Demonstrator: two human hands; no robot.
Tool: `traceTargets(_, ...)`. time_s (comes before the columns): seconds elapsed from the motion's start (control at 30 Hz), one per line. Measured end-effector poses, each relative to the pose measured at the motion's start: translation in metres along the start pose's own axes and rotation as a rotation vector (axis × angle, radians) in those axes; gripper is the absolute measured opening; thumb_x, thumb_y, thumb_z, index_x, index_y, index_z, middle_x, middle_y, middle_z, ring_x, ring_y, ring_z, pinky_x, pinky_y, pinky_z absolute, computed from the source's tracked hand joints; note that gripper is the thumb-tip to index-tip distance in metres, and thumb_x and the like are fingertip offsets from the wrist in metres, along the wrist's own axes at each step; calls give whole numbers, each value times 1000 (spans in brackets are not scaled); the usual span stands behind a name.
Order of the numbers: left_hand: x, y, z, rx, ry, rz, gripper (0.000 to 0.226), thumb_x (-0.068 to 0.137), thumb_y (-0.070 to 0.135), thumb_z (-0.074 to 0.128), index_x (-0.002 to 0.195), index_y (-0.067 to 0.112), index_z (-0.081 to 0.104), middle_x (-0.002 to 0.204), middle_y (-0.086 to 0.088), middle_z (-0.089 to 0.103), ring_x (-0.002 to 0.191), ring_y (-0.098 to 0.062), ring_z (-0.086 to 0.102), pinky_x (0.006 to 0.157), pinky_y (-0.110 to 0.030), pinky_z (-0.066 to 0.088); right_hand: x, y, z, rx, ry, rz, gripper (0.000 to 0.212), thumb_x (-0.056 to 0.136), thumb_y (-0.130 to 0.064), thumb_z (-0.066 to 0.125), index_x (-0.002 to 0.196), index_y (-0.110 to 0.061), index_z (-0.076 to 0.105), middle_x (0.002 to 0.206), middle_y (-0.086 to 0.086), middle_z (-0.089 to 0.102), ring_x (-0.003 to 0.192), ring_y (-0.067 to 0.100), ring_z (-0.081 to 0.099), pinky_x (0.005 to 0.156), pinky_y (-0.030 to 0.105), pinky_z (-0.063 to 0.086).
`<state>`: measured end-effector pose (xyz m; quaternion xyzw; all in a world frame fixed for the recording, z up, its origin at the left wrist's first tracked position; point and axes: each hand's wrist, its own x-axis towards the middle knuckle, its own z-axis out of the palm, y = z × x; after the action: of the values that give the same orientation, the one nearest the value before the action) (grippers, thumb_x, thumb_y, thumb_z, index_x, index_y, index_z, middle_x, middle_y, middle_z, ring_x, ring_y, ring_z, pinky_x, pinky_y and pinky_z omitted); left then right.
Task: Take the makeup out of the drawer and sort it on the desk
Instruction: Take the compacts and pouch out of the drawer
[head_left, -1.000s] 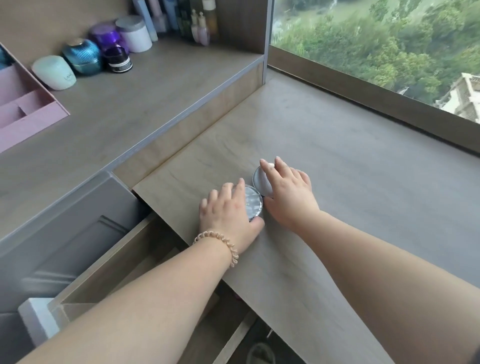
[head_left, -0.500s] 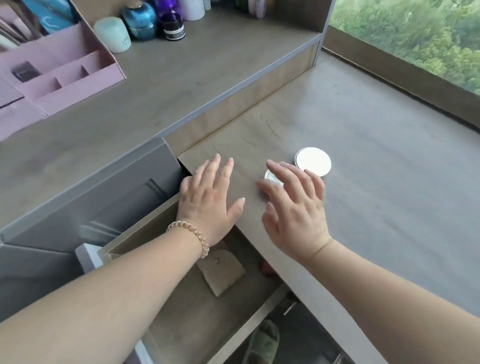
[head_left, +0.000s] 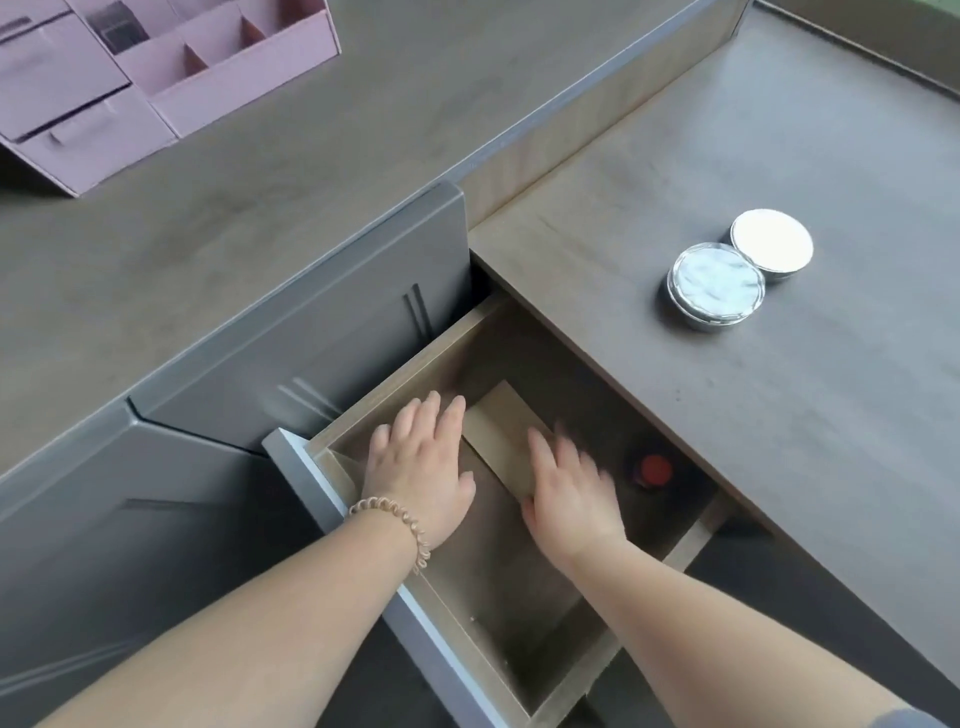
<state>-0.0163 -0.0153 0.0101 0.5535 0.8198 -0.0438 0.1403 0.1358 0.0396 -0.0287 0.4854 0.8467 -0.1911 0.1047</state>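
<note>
Two round silver compacts stand side by side on the lower desk (head_left: 779, 415): a marbled-lid compact (head_left: 716, 283) in front and a plain shiny compact (head_left: 772, 242) behind, touching it. Below the desk edge the drawer (head_left: 296, 452) is pulled out. Both hands are inside it, fingers spread and empty. My left hand (head_left: 421, 470) hovers near the drawer's left wall. My right hand (head_left: 569, 491), blurred, lies partly over a beige pouch (head_left: 501, 423). A small red-topped item (head_left: 654, 469) sits deep at the drawer's right, under the desk top.
A pink organiser (head_left: 171, 78) with compartments and small drawers stands on the raised shelf (head_left: 363, 135) at the upper left. Grey cabinet fronts (head_left: 311, 332) flank the drawer's left side. The lower desk runs wide to the right of the compacts.
Both hands left the two compacts on the desk and dropped into the open drawer. The view tilted downward, so the drawer interior now shows.
</note>
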Motion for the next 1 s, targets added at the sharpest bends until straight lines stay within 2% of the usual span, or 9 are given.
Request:
traceTargets(0.23,-3,-8,11,4,-38,15,65,88,39,47,145,26,18,155,-4,20,140,-22,19,110,-43,22,14,7,28,-7,-140,210,80,84,-48,56,147,-29,10,154,13,21,140,36,21,112,51,16)
traceTargets(0.4,-6,-10,9,-7,-38,74,66,89,36,49,145,28,16,156,-5,19,142,-24,17,111,-44,20,8,-12,28,-67,15,174,85,76,-28,70,144,-26,18,128,7,44,114,29,46,97,44,38)
traceTargets(0.47,-8,-11,7,-27,-55,80,70,88,36,51,146,31,11,157,-5,16,143,-24,15,113,-45,19,3,-21,24,-45,50,123,75,77,-21,68,140,-26,28,117,3,51,100,25,54,93,41,42)
traceTargets(0.57,-12,-12,-4,-72,-74,76,81,85,40,55,146,36,1,158,-4,8,144,-24,10,113,-46,17,-11,-33,6,-28,67,-15,37,81,-20,63,115,-26,50,95,-3,53,77,18,52,83,33,42)
traceTargets(0.63,-13,-12,-17,-86,-39,66,89,81,43,58,145,38,-3,158,-6,6,143,-25,12,113,-46,18,-19,-34,-10,-20,115,-128,25,84,-23,58,109,-25,54,91,-5,53,75,17,54,82,33,42)
traceTargets(0.73,-11,-7,-47,-55,57,91,81,78,45,60,143,39,12,154,-6,17,140,-25,17,111,-44,18,-29,-24,-48,-11,243,-259,17,86,-28,57,103,-25,58,85,-5,55,74,18,57,82,35,43)
traceTargets(0.8,-3,3,-70,-75,145,157,55,77,45,60,129,37,42,138,-2,41,130,-22,33,105,-40,25,-30,-13,-81,-60,323,-305,11,86,-28,56,96,-25,59,80,-6,55,71,19,57,80,35,41)
traceTargets(0.87,8,18,-96,-183,163,207,26,80,41,58,103,30,60,106,3,55,106,-20,51,91,-35,34,-30,4,-115,-123,437,-293,5,81,-27,59,86,-26,59,72,-6,52,62,21,56,77,33,37)
traceTargets(1.0,23,56,-138,-430,-18,302,21,89,38,52,80,20,61,81,2,57,79,-21,55,67,-32,44,-25,50,-173,-275,580,-140,14,72,-22,68,83,-25,62,73,-4,52,71,24,59,90,35,25)
